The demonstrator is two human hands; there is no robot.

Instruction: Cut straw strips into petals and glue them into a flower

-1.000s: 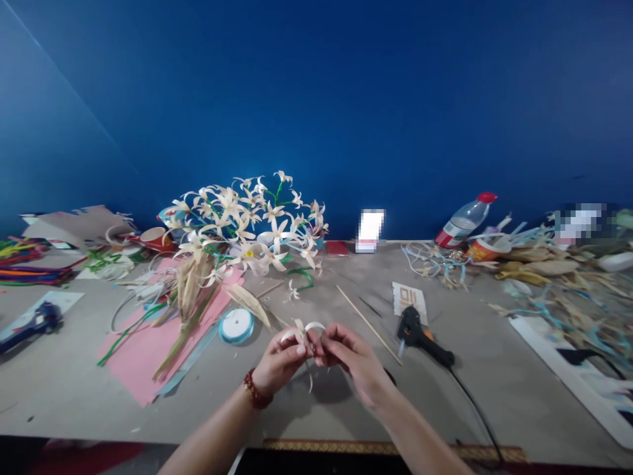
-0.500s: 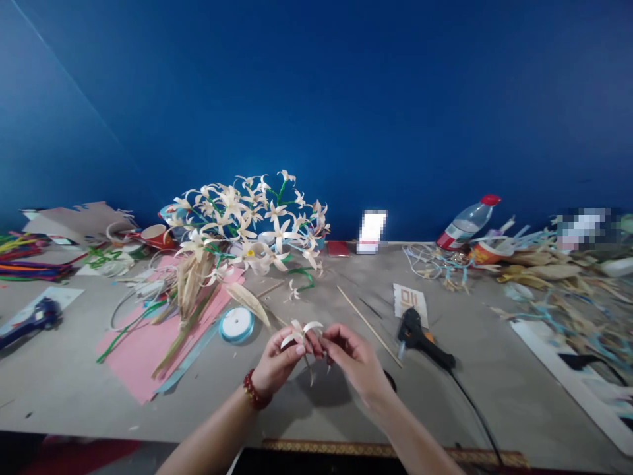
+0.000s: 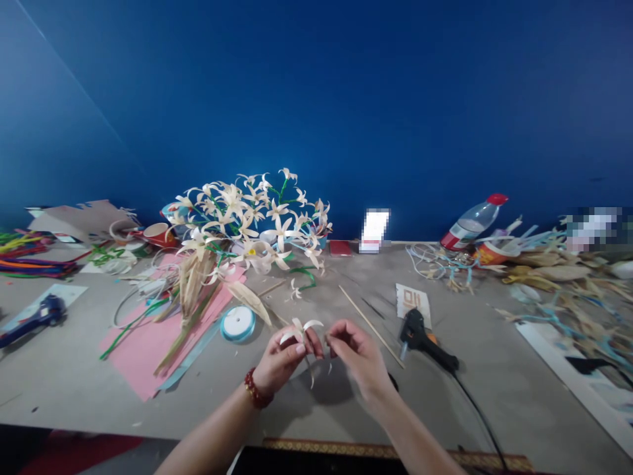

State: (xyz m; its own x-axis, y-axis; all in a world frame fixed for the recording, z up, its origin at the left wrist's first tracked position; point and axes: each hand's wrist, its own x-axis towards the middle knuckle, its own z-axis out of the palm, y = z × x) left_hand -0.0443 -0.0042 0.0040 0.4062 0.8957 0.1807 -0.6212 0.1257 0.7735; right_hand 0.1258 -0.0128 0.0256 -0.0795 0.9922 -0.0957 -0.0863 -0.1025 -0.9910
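Note:
Between the fingers and thumb of my left hand (image 3: 283,356) is a pale craft flower (image 3: 298,328) with curled, narrow petals. One thin petal or strip hangs below the fingers. A beaded red bracelet (image 3: 256,389) circles the left wrist. Just to the right, my right hand (image 3: 357,353) is closed in a pinch, a small gap away from the flower; what its fingertips hold, if anything, is too small to make out. Both hands are above the grey table (image 3: 208,402). A ribbon spool (image 3: 238,324) lies left of them.
Behind the hands stands a big bunch of similar flowers (image 3: 254,218). A black glue gun (image 3: 426,340) with a cord and a thin stick (image 3: 370,325) lie to the right. Pink paper (image 3: 136,359) and dried husks (image 3: 190,290) lie left. A tilted bottle (image 3: 472,224) is at the back.
My right hand has drawn slightly away from the flower, opening a small gap. My left hand keeps hold of the flower. The view has shifted a little.

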